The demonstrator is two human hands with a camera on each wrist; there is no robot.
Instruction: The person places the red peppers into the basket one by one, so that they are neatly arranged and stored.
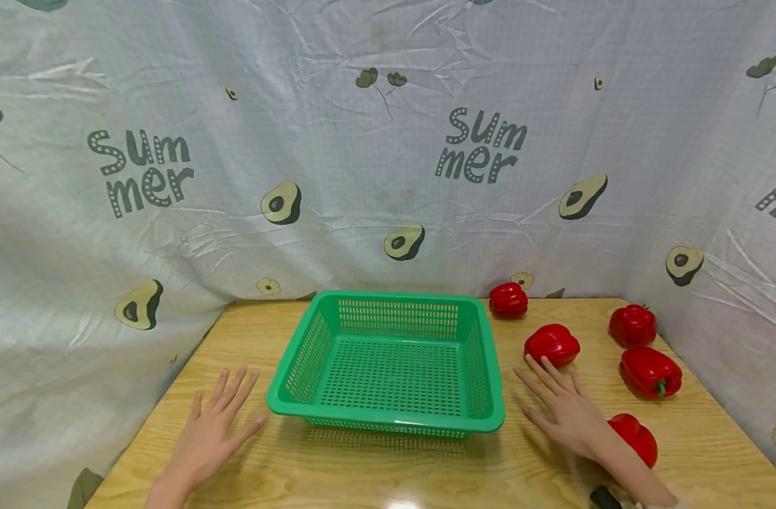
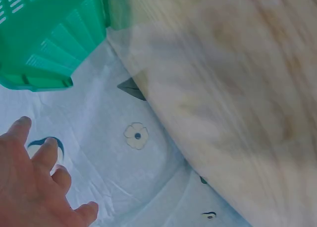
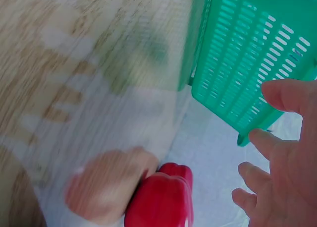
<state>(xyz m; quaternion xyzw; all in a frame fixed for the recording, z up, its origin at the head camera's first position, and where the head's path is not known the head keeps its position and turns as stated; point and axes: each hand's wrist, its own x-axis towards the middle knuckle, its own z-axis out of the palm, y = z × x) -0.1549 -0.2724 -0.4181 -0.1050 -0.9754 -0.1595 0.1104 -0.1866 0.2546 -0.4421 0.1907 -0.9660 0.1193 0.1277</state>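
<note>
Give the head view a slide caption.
Left grip and right grip flank a green basket, five red peppers to its right.

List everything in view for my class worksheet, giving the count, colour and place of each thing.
Basket: 1, green, middle of the table
Bell peppers: 5, red, right of the basket; one by the far edge, one nearer, two toward the right edge, one partly hidden at lower right
Table: 1, light wood-grain, under the basket
Printed cloth: number of sheets unclear, whitish with avocados, flowers and "SUMMER", behind and beside the table
Dark item: 1, black, bottom edge at right, too cut off to identify
Left grip: 1, bare, left of the basket
Right grip: 1, bare, right of the basket
</note>
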